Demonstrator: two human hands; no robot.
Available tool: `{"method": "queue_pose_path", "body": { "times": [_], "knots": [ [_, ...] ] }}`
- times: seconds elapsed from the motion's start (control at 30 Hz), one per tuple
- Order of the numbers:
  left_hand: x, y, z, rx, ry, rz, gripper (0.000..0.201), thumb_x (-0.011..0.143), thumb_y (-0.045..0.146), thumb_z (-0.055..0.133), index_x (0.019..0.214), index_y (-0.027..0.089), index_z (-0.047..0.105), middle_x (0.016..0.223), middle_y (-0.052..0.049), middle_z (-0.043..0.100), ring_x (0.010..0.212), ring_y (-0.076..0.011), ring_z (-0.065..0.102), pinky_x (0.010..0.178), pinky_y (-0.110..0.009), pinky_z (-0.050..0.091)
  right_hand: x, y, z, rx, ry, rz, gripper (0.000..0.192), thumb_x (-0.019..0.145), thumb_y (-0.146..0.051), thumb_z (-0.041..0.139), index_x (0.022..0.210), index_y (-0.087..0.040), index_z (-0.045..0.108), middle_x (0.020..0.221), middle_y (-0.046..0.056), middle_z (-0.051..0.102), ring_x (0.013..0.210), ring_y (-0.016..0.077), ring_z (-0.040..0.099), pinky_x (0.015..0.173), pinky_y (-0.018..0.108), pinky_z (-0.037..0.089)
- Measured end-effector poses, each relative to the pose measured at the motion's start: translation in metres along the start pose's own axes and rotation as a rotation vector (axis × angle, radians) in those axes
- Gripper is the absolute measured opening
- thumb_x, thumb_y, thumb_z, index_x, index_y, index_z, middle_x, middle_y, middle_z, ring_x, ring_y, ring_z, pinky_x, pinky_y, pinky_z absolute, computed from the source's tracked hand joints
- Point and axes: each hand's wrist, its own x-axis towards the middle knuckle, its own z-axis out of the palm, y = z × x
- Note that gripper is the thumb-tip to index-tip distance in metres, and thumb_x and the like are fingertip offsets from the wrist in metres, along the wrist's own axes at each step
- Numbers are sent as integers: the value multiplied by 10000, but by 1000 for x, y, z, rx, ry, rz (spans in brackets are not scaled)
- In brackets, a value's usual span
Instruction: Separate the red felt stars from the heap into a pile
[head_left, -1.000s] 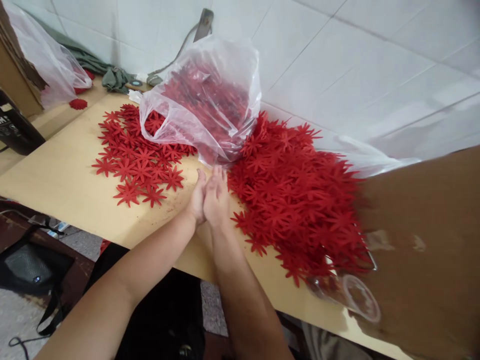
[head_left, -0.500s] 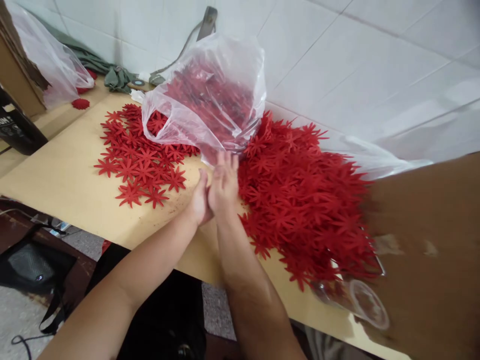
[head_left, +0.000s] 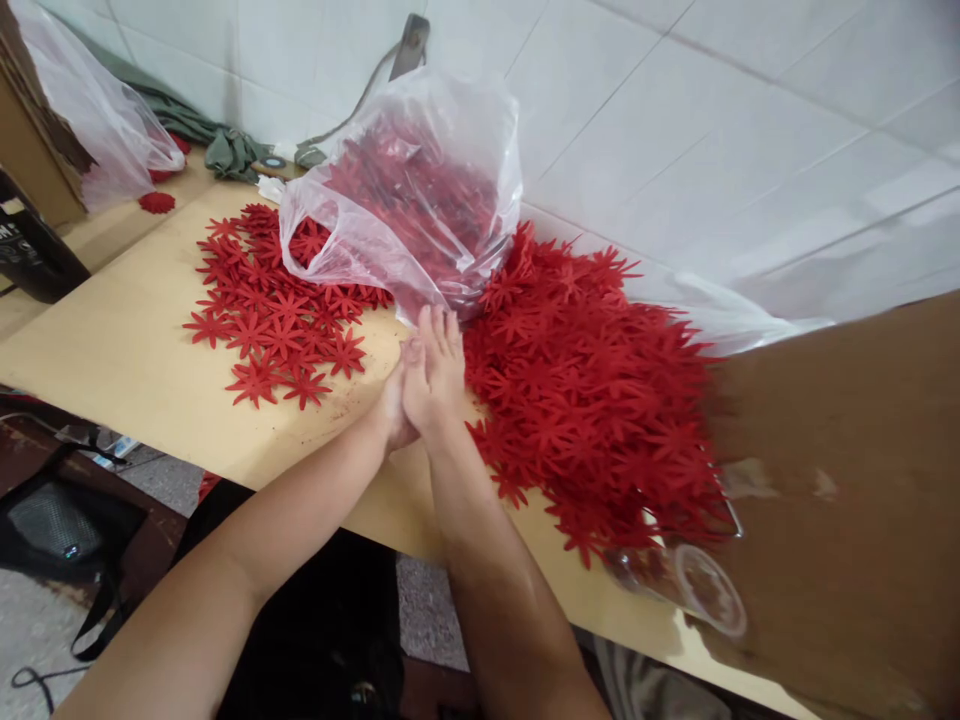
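Observation:
My right hand (head_left: 437, 375) lies against my left hand (head_left: 399, 400), palm to palm, above the table's near middle. The right fingers are stretched out, pointing at the wall. Most of the left fingers are hidden behind the right hand, and whatever may be between the palms does not show. Just beyond the fingertips sits a clear plastic bag (head_left: 405, 255) full of red flower-shaped cutouts, its mouth facing left. Loose red cutouts (head_left: 281, 325) are spread to the left of my hands. A taller heap of the same red cutouts (head_left: 592, 390) rises to the right.
A brown cardboard box (head_left: 840, 500) stands at the right, with a clear plastic container (head_left: 709, 590) beside it. At the far left are a black bottle (head_left: 34, 250) and another plastic bag (head_left: 112, 110). Green cloth (head_left: 229, 150) lies by the tiled wall (head_left: 637, 110).
The hands stay pressed together, with the right hand shifted slightly over the left thumb. The whole view has drifted a little; the bag and the cutouts keep their places.

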Motion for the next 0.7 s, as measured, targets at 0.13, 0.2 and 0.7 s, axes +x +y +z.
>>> {"method": "queue_pose_path", "body": {
  "times": [0.13,0.2,0.7],
  "knots": [
    [0,0,4,4,-68,-58,558,792,584,287,1157,230,516,1248,-66,518,1212,-220,412,999,-399,332,9,18,-6,-55,-1,-15,552,884,-406,130,1283,-144,406,1396,91,339,1346,219,147,1069,496,162],
    [-1,7,3,-31,-61,11,633,769,632,259,1166,207,510,1271,-82,494,1240,-227,377,1022,-399,301,-5,14,-4,-72,-26,-78,535,878,-402,166,1283,-147,405,1390,99,348,1338,224,178,1064,498,177],
    [3,3,-6,374,-265,256,573,784,565,254,934,183,655,1132,-109,599,1189,-231,446,952,-378,373,-12,35,4,66,86,148,603,872,-438,75,1326,-135,330,1384,121,349,1335,226,190,1044,503,218]
  ]
}}
